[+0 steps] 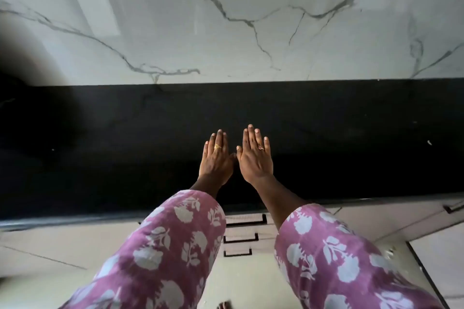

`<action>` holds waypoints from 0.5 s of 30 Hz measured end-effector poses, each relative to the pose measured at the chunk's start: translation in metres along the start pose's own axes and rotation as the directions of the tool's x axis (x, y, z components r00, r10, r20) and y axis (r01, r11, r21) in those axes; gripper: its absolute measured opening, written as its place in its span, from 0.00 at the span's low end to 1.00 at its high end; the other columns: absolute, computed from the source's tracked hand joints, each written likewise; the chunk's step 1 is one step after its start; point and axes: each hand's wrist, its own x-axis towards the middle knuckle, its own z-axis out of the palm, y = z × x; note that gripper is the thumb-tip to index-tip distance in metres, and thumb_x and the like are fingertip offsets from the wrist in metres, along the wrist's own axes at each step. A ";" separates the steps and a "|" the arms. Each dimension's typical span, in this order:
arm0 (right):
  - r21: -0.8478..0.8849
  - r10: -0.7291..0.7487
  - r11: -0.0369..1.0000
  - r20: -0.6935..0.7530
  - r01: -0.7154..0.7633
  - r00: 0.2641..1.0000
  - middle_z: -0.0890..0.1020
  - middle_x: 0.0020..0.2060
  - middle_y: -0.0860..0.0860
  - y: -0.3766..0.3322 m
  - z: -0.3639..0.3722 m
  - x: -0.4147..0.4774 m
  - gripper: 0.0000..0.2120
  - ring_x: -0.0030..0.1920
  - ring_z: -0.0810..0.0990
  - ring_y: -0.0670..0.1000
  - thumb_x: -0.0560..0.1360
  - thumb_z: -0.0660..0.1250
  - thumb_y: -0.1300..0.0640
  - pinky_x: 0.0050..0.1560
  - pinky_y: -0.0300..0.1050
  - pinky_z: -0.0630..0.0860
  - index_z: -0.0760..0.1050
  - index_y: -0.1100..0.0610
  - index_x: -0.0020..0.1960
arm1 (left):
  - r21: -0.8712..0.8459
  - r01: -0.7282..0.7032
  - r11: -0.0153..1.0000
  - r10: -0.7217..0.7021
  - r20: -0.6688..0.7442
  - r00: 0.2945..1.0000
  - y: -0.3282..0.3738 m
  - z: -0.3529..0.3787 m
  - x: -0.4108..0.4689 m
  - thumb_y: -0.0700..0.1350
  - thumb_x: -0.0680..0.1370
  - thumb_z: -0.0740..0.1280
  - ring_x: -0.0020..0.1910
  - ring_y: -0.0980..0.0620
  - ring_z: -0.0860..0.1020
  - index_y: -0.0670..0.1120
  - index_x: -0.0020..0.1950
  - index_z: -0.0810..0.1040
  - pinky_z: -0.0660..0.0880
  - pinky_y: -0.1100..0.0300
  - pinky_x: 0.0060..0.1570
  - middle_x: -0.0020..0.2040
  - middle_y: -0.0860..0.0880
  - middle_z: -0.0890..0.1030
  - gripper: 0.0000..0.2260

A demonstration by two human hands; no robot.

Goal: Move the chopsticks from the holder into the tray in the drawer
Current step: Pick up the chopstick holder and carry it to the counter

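Observation:
My left hand (pixel 216 158) and my right hand (pixel 254 155) lie flat, palms down, side by side on the black countertop (pixel 125 145), fingers straight and pointing at the wall. Neither hand holds anything. Both wear a ring, and purple floral sleeves cover my forearms. Below the counter edge, between my arms, is a stack of three shut drawers (pixel 241 236) with black bar handles. No chopsticks, holder or tray shows in this view.
A white marble-patterned wall (pixel 226 20) rises behind the counter. White cabinet fronts run under the counter edge, with another black handle (pixel 453 208) at far right. A dark shadow covers the counter's left end. Pale floor lies below.

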 end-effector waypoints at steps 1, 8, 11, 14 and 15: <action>-0.027 0.011 1.000 0.013 -0.010 1.000 0.44 0.77 0.54 0.001 0.004 -0.007 0.26 0.77 0.42 0.52 0.83 0.44 0.51 0.76 0.50 0.41 0.42 0.60 0.76 | 0.021 0.000 1.000 0.000 0.005 1.000 0.000 0.004 -0.006 0.52 0.83 0.48 0.77 0.47 0.40 0.40 0.77 0.41 0.39 0.53 0.74 0.78 0.44 0.42 0.28; -0.049 0.033 0.998 0.047 -0.031 0.998 0.45 0.77 0.54 0.020 0.020 -0.053 0.27 0.77 0.44 0.53 0.82 0.45 0.49 0.76 0.50 0.42 0.42 0.59 0.76 | 0.003 -0.024 1.000 0.024 0.041 0.999 0.016 0.025 -0.044 0.52 0.83 0.47 0.77 0.46 0.41 0.40 0.77 0.42 0.39 0.54 0.74 0.78 0.42 0.42 0.28; -0.040 0.058 0.998 0.041 -0.057 0.997 0.45 0.77 0.55 0.030 0.021 -0.079 0.27 0.77 0.44 0.53 0.82 0.45 0.50 0.76 0.51 0.43 0.43 0.59 0.76 | -0.011 -0.032 0.999 0.032 0.009 0.999 0.029 0.033 -0.063 0.52 0.83 0.47 0.77 0.46 0.42 0.39 0.77 0.42 0.39 0.54 0.74 0.78 0.42 0.43 0.28; -0.035 0.067 0.997 0.038 -0.066 0.997 0.45 0.77 0.55 0.040 0.022 -0.111 0.26 0.77 0.45 0.53 0.82 0.45 0.51 0.76 0.51 0.43 0.43 0.60 0.76 | -0.022 -0.031 0.999 0.031 -0.006 1.000 0.043 0.043 -0.093 0.52 0.83 0.48 0.77 0.46 0.42 0.39 0.77 0.43 0.39 0.54 0.74 0.78 0.42 0.44 0.28; -0.028 0.074 0.997 0.036 -0.073 0.997 0.45 0.77 0.55 0.043 0.023 -0.125 0.26 0.77 0.44 0.53 0.82 0.45 0.50 0.76 0.51 0.43 0.43 0.60 0.76 | -0.024 -0.040 0.999 0.040 -0.003 0.999 0.048 0.048 -0.105 0.52 0.83 0.48 0.77 0.46 0.42 0.40 0.77 0.43 0.38 0.54 0.74 0.78 0.42 0.43 0.28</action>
